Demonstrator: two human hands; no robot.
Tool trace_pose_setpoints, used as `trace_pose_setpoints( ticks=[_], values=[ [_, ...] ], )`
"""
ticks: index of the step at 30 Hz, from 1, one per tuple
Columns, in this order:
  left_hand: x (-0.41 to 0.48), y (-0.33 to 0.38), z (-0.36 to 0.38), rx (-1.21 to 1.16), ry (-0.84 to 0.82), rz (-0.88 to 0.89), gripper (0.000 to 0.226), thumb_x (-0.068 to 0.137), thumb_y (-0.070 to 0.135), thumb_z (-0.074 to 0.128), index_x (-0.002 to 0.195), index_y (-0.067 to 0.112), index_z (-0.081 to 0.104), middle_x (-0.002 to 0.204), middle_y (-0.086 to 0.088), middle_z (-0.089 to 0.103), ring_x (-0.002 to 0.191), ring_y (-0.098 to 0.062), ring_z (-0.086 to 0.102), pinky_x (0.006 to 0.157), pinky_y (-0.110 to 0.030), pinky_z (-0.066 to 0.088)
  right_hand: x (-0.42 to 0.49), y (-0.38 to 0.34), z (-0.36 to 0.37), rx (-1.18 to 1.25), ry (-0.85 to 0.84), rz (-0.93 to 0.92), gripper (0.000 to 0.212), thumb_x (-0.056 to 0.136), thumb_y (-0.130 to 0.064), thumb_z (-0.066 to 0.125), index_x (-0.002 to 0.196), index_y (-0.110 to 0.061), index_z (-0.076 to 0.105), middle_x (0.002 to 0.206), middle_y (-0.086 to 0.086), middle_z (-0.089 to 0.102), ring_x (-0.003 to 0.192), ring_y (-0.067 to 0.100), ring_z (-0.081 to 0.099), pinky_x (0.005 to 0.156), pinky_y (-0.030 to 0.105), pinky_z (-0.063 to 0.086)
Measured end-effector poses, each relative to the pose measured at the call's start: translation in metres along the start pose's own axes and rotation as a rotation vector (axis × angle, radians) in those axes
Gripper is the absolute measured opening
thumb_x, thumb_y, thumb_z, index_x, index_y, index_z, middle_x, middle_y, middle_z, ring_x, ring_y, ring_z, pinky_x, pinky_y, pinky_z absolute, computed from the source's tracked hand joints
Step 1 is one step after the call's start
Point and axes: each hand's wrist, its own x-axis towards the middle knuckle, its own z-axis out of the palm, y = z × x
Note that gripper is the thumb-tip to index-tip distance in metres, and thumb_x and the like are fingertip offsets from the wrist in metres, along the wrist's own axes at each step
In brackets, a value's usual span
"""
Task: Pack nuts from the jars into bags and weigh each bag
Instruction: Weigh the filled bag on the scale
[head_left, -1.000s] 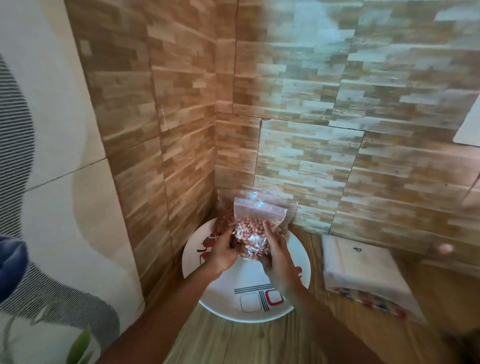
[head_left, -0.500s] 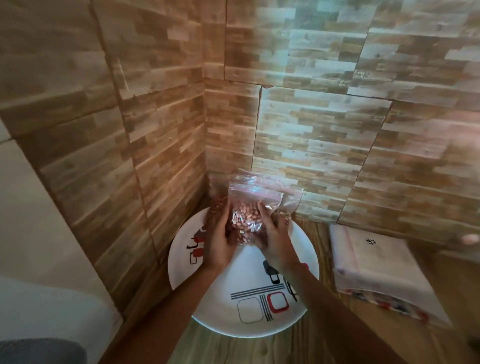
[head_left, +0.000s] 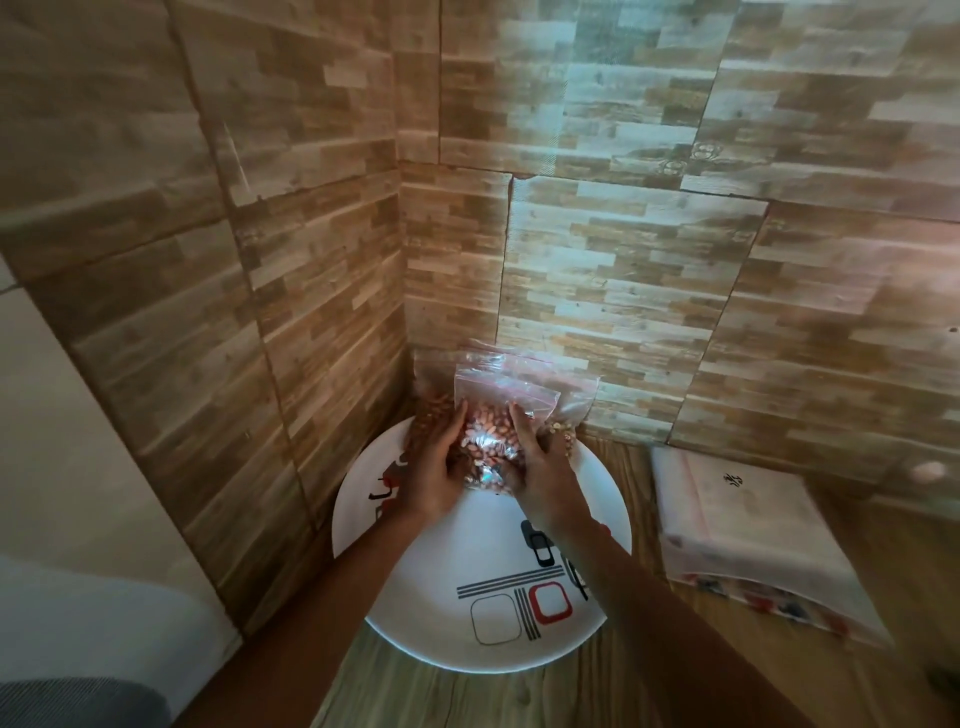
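Little has moved since a second ago: your head has tipped in, so the plate sits lower and bigger in view. The bag (head_left: 493, 415) has stayed at the far edge of the plate (head_left: 467, 660), hard into the wall corner (head_left: 405, 312), with both hands still on it.

- Left hand (head_left: 436, 467): fingers curled round the bag's left side.
- Right hand (head_left: 540, 478): wrapped on the right side, fingertips over the front film.
- So both hands are clamped on the same bag, which stands upright with its base on or just above the plate. I can't tell which.
- The nuts (head_left: 488, 441) fill the lower half; the top half is empty film.
- Two more filled bags (head_left: 569, 415) lean on the wall right behind it, touching it.
- A stack of empty bags (head_left: 748, 540) lies on the table (head_left: 467, 696) to the right, well apart.

Handling, as I judge it: the bag is light, soft and slick, with a loose load that slumps if you tilt it. Hold the filled belly low with both palms, or pinch just under the zip strip (head_left: 511, 385) once it's shut. I can't tell whether it is sealed. Don't lift by the thin top film alone. No scale or jars are in view.
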Motion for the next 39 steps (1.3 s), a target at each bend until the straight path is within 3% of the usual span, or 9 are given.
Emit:
trace_pose_setpoints(
  ticks=[6, 10, 15, 18, 21, 24, 30, 33, 39],
  values=[
    [-0.018, 0.018, 0.003, 0.015, 0.058, -0.052, 0.067, 0.085, 0.0, 0.059, 0.143, 0.002, 0.026, 0.15, -0.016, 0.024, 0.139, -0.021, 0.016, 0.111, -0.018, 0.01, -0.007, -0.004, -0.01, -0.036, -0.104, -0.006, 0.082, 0.094, -0.038, 0.051, 0.147, -0.028, -0.01, 0.146, 0.02, 0.018, 0.133, 0.034, 0.031, 0.105, 0.038, 0.032],
    [-0.042, 0.034, 0.007, -0.024, 0.087, -0.061, 0.066, 0.088, 0.006, 0.058, 0.145, 0.01, 0.025, 0.152, -0.007, 0.021, 0.138, -0.011, 0.014, 0.106, -0.003, 0.008, -0.021, -0.004, -0.018, -0.004, -0.132, 0.017, 0.085, 0.092, -0.037, 0.054, 0.148, -0.027, -0.009, 0.152, 0.02, 0.009, 0.135, 0.035, 0.033, 0.105, 0.038, 0.032],
    [-0.066, 0.057, 0.009, -0.048, 0.022, -0.005, 0.062, 0.089, 0.009, 0.057, 0.144, 0.017, 0.029, 0.146, 0.011, 0.021, 0.137, -0.005, 0.019, 0.102, -0.001, 0.015, -0.051, 0.003, -0.035, 0.03, -0.001, -0.067, 0.074, 0.091, -0.039, 0.055, 0.149, -0.027, 0.01, 0.149, 0.009, 0.025, 0.132, 0.023, 0.037, 0.101, 0.033, 0.038],
    [-0.077, 0.074, 0.01, -0.071, -0.03, 0.017, 0.059, 0.09, 0.009, 0.056, 0.143, 0.02, 0.031, 0.141, 0.015, 0.025, 0.131, 0.0, 0.024, 0.098, 0.005, 0.014, -0.077, 0.01, -0.047, 0.015, 0.084, -0.123, 0.068, 0.088, -0.055, 0.045, 0.146, -0.024, 0.03, 0.14, 0.005, 0.042, 0.123, 0.022, 0.046, 0.094, 0.033, 0.044],
    [-0.087, 0.09, 0.014, -0.101, -0.063, 0.042, 0.054, 0.091, 0.009, 0.055, 0.141, 0.018, 0.036, 0.141, 0.012, 0.032, 0.129, -0.002, 0.031, 0.101, 0.001, 0.019, -0.105, 0.02, -0.061, -0.026, 0.148, -0.149, 0.058, 0.089, -0.049, 0.044, 0.139, -0.02, 0.041, 0.134, 0.004, 0.05, 0.119, 0.02, 0.05, 0.092, 0.029, 0.045],
    [-0.097, 0.108, 0.023, -0.1, -0.127, 0.098, 0.05, 0.09, 0.008, 0.055, 0.138, 0.017, 0.043, 0.143, 0.003, 0.039, 0.129, -0.008, 0.037, 0.107, -0.014, 0.028, -0.134, 0.029, -0.081, -0.088, 0.229, -0.152, 0.051, 0.091, -0.047, 0.044, 0.133, -0.02, 0.049, 0.127, 0.001, 0.055, 0.114, 0.016, 0.052, 0.092, 0.025, 0.041],
    [-0.112, 0.145, 0.05, -0.091, -0.254, 0.237, 0.046, 0.088, 0.004, 0.054, 0.133, 0.011, 0.05, 0.134, 0.008, 0.044, 0.129, -0.006, 0.036, 0.108, -0.008, 0.019, -0.186, 0.07, -0.115, -0.142, 0.328, -0.014, 0.041, 0.087, -0.036, 0.046, 0.12, -0.016, 0.061, 0.114, 0.002, 0.063, 0.103, 0.02, 0.058, 0.09, 0.03, 0.044],
    [-0.117, 0.163, 0.064, -0.063, -0.309, 0.301, 0.045, 0.088, 0.004, 0.053, 0.132, 0.011, 0.05, 0.133, 0.007, 0.046, 0.124, -0.002, 0.033, 0.101, 0.0, 0.014, -0.206, 0.097, -0.125, -0.234, 0.311, 0.08, 0.039, 0.086, -0.033, 0.047, 0.113, -0.013, 0.064, 0.112, 0.006, 0.065, 0.104, 0.025, 0.059, 0.09, 0.036, 0.047],
    [-0.121, 0.182, 0.1, 0.12, -0.472, 0.422, 0.04, 0.088, 0.017, 0.038, 0.12, 0.007, 0.061, 0.129, -0.01, 0.058, 0.119, -0.025, 0.053, 0.102, -0.027, 0.036, -0.221, 0.124, -0.121, -0.378, 0.215, 0.246, 0.044, 0.083, -0.032, 0.044, 0.115, -0.009, 0.064, 0.129, 0.015, 0.056, 0.118, 0.032, 0.053, 0.097, 0.039, 0.043]
  ],
)
